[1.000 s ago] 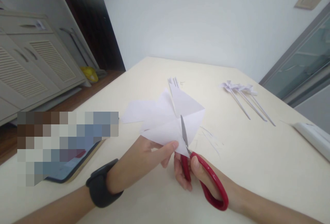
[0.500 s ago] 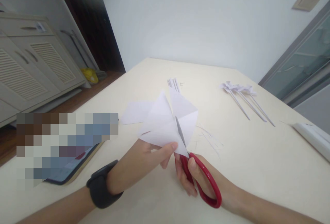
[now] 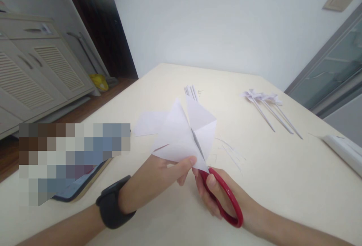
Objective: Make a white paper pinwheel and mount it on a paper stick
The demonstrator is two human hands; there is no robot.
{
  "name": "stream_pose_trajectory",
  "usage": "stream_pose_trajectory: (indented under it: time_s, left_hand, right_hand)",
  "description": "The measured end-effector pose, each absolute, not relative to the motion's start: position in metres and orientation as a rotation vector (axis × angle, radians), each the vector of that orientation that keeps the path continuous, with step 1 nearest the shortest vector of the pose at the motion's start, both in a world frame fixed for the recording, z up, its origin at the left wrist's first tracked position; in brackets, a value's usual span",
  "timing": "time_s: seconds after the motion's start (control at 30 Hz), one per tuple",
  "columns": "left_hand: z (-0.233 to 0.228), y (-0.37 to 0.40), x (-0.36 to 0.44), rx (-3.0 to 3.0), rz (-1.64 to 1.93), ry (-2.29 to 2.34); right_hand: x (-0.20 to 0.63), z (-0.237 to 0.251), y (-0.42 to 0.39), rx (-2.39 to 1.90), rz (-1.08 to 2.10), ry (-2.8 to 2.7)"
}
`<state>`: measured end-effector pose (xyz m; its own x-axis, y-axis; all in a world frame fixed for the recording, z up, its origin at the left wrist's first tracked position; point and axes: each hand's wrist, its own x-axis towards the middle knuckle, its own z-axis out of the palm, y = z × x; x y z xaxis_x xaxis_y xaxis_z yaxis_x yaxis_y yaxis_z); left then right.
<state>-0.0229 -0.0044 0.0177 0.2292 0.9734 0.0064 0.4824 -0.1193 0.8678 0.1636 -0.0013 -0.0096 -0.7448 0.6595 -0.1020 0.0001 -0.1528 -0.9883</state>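
A white sheet of paper [image 3: 178, 132] with slits running in from its corners is pinched by my left hand [image 3: 169, 170], thumb on top and the other fingers mostly hidden below. My right hand [image 3: 215, 189] grips red-handled scissors [image 3: 233, 204], and their blades lie in a slit on the paper's right side. The two handles are nearly together. Another white paper piece [image 3: 148, 122] lies on the table behind and left of the held sheet. Thin paper scraps [image 3: 232, 151] are scattered to the right.
Paper pinwheels [image 3: 263, 97] on sticks lie at the right, and several white paper sticks [image 3: 191, 92] lie behind the held sheet. A phone [image 3: 82, 189], partly blurred out, rests on the table [image 3: 220, 80] at left. A white object [image 3: 343, 151] sits at the right edge.
The scissors' handles have come closer together and the blades have closed along the slit. My left hand still holds the paper in nearly the same place.
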Motion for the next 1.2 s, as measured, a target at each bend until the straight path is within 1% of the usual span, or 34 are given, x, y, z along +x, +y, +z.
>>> stream_pose_trajectory:
  time_s: [0.17, 0.57, 0.87, 1.03, 1.2]
  left_hand:
    - [0.019, -0.005, -0.023, 1.716, 0.776, 1.352]
    - [0.014, -0.005, -0.024, 1.741, 0.778, 1.397]
    - [0.035, -0.005, -0.017, 1.730, 0.691, 1.441]
    - [0.038, -0.004, -0.019, 1.763, 0.837, 1.392]
    - [0.035, -0.003, -0.019, 1.708, 0.991, 1.474]
  right_hand:
    - [0.162, -0.012, 0.000, -0.757, 1.943, -1.656]
    - [0.161, -0.001, 0.001, -0.819, 1.938, -1.667]
    - [0.162, -0.006, 0.001, -0.798, 1.923, -1.688]
    - [0.161, -0.001, 0.001, -0.794, 1.950, -1.688]
    - [0.162, -0.005, 0.002, -0.785, 1.966, -1.704]
